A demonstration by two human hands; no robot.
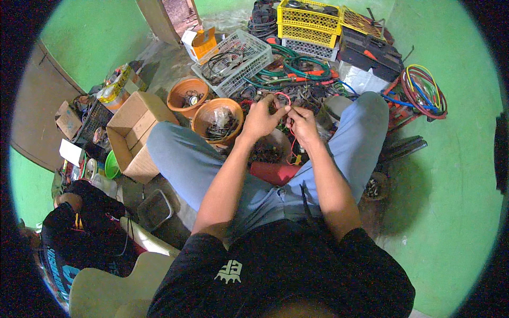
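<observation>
Between my knees, both hands meet over a thin red wire (293,143). My left hand (261,120) is closed with thumb and fingers pinched on the wire, which loops up above the fingertips. Right beside it, my right hand (304,126) pinches the same wire, and its loose length hangs down below toward my lap. The fingertips nearly touch, and they hide the exact spot gripped. Under the hands stands a round container (271,144) of small dark parts, partly covered by my left wrist. A red surface (273,173) shows in front of my lap.
Left of my hands are orange pots (200,126) with small parts and a cardboard box (126,132). Ahead lie a grey crate (236,79), green hose (297,62), yellow crates (310,20) and a black toolbox (370,53). Coiled hoses (424,93) lean on the right wall. Another person (87,228) sits lower left.
</observation>
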